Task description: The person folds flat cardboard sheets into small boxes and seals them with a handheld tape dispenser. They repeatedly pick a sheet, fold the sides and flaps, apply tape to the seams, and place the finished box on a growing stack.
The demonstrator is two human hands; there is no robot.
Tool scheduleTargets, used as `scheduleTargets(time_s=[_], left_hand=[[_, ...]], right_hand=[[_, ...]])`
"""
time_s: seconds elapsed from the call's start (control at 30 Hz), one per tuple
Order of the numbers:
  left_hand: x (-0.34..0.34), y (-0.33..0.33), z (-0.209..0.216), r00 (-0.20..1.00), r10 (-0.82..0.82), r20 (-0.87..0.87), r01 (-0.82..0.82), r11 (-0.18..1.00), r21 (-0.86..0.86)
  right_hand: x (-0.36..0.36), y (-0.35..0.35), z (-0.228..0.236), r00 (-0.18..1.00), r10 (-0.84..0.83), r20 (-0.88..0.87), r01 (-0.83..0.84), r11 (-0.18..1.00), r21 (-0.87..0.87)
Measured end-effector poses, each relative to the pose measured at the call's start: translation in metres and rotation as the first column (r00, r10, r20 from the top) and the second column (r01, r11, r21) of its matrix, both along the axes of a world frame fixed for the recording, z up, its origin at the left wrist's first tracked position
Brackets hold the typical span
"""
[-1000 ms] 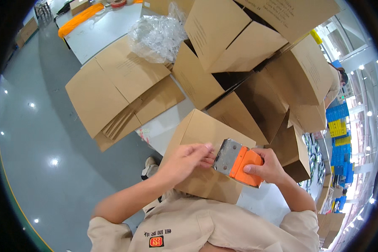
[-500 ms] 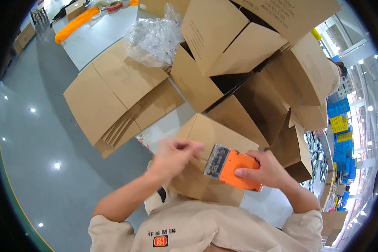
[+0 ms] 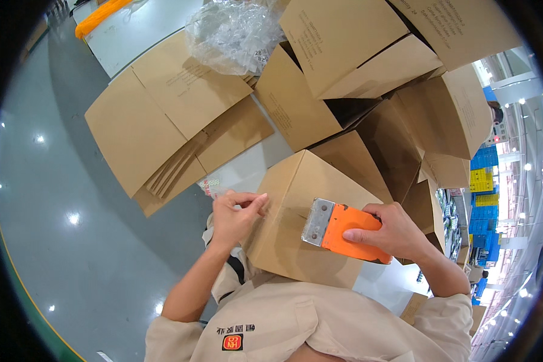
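Observation:
A closed brown carton (image 3: 286, 241) stands right in front of me, tilted in the view. My right hand (image 3: 398, 229) grips an orange tape dispenser (image 3: 350, 235) above the carton's top, its toothed metal blade pointing left. Beside the carton's left edge is my left hand (image 3: 235, 220), its fingers curled and the thumb and index finger drawn together. Whether anything thin sits in that pinch is too small to make out.
Flattened cartons (image 3: 157, 102) lie stacked at the left over the table (image 3: 241, 160). Behind are a crumpled clear plastic bag (image 3: 232, 36) and several open cartons (image 3: 344, 42). Far right, blue and yellow crates (image 3: 484, 181) are piled. Grey floor (image 3: 60, 181) runs along the left.
My left hand has drawn left from over the carton to its left edge and is no longer blurred. The dispenser in my right hand has turned slightly and shifted right. The view has shifted somewhat.

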State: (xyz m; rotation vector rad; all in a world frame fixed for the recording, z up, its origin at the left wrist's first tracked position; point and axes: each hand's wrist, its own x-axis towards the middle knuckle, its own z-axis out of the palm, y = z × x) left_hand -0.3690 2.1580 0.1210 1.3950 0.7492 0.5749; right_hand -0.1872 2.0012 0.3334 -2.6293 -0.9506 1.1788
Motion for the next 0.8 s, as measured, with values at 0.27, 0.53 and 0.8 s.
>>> scheduleTargets(time_s=[0.27, 0.53, 0.8], left_hand=[[-0.011, -0.023, -0.029, 0.784, 0.262, -0.563, 0.265, 0.679, 0.685], [-0.017, -0.023, -0.011, 0.829, -0.559, -0.016, 0.554, 0.817, 0.163], [0.018, 0.037, 0.041, 0.755, -0.655, 0.04, 0.565, 0.68, 0.468]], right_hand=[[-0.001, -0.006, -0.004, 0.999, -0.019, 0.051, 0.019, 1.0, 0.005], [0.002, -0.004, -0.004, 0.995, 0.057, 0.082, -0.057, 0.998, -0.002], [0.006, 0.0, 0.003, 0.991, 0.113, 0.072, -0.117, 0.992, 0.049]])
